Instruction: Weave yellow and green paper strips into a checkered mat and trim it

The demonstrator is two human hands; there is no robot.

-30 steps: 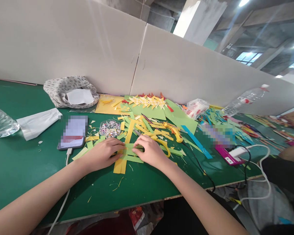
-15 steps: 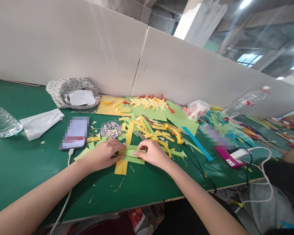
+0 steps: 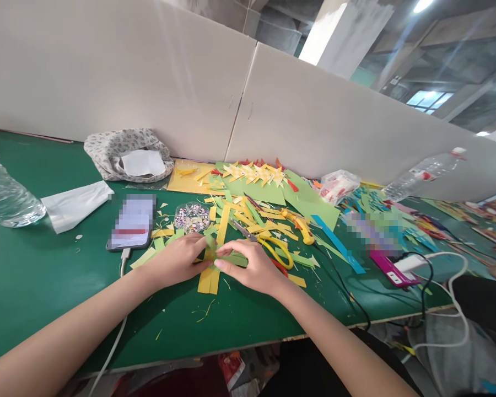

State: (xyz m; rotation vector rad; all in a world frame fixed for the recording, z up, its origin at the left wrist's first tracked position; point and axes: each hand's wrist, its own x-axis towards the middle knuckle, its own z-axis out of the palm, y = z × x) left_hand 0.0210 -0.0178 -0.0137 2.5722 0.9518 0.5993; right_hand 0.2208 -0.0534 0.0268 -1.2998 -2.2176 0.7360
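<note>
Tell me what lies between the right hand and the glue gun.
The scissors, with paper scraps around them, lie between the right hand and the glue gun in the head view.

Craft workshop, glue gun (image 3: pixel 304 229), scissors (image 3: pixel 254 237), paper strips (image 3: pixel 222 223)

Light bright and fairly even, lamp (image 3: pixel 422 5) and window (image 3: pixel 430 100) glaring above the partition (image 3: pixel 157 82), pale streaks down its face; below it, soft shadows on desk (image 3: pixel 45 275), green paper (image 3: pixel 210 245) motion-blurred.
</note>
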